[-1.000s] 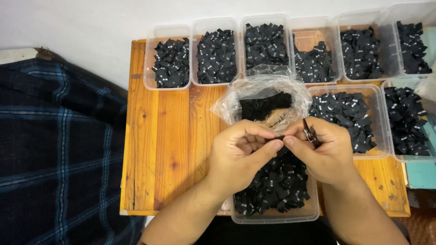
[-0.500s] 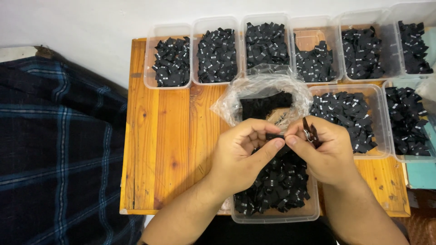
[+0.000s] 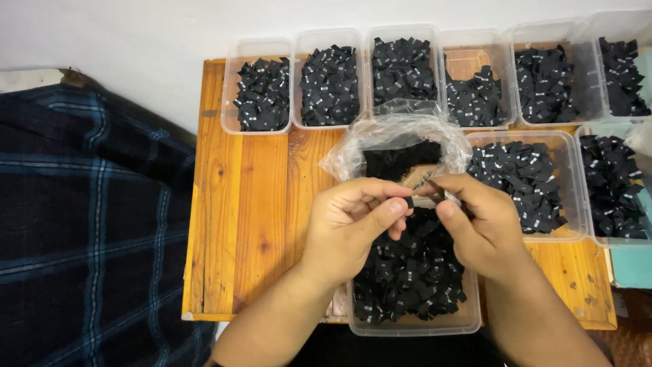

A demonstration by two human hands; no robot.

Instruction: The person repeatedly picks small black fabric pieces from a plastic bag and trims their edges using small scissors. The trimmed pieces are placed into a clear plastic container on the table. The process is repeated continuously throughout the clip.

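Left hand (image 3: 353, 228) and right hand (image 3: 479, 224) pinch one small black fabric label (image 3: 409, 202) between fingertips. They work directly above the clear plastic tub (image 3: 414, 326) of labels, so drops land inside.

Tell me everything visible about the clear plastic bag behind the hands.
The bag is thin, clear, crinkled plastic, lying open on the wooden table with its mouth rolled wide. Black material fills the inside. It sits between the back row of tubs and the front tub. The left hand and right hand cover its near edge.

Right hand (image 3: 479, 228) tool tip swung from upright to pointing left, meeting left hand (image 3: 353, 228) fingertips.
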